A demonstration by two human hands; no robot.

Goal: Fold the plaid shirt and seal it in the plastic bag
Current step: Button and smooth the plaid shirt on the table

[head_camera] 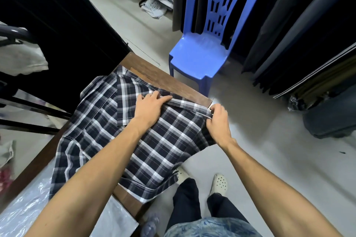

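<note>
The plaid shirt (119, 127) lies spread on the wooden table (173, 82), its near side hanging over the table's edge. The left hand (149, 107) presses flat, fingers spread, on the shirt's far hem, while the right hand (218, 119) pinches that hem at the table's corner. Clear plastic bags (25, 209) lie on the table beside the shirt, and a blue plastic chair (200, 56) stands just beyond the table.

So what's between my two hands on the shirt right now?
In the head view, a hemmed edge of the plaid shirt runs between the left hand and right hand, nothing else.
</note>
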